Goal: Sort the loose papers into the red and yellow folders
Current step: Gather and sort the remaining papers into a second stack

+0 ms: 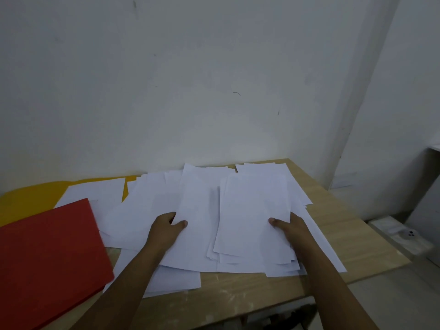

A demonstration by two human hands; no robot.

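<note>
Loose white papers (pixel 152 210) lie spread in overlapping heaps over the middle of a wooden table. My left hand (pixel 166 226) pinches the left edge of one sheet (pixel 197 206), thumb on top. My right hand (pixel 291 228) grips the right edge of another sheet (pixel 252 210) that tops a small stack, thumb on top and fingers underneath. The red folder (pixel 50 256) lies shut at the left front, partly over the table's edge. Behind it at the far left lies the yellow folder (pixel 28 198), partly covered by papers.
The wooden table (pixel 333 222) stands against a white wall (pixel 214 79). Its right and front edges are bare wood. Beyond the right edge, lower down, a white box-like object (pixel 402 234) sits on the floor near another white wall.
</note>
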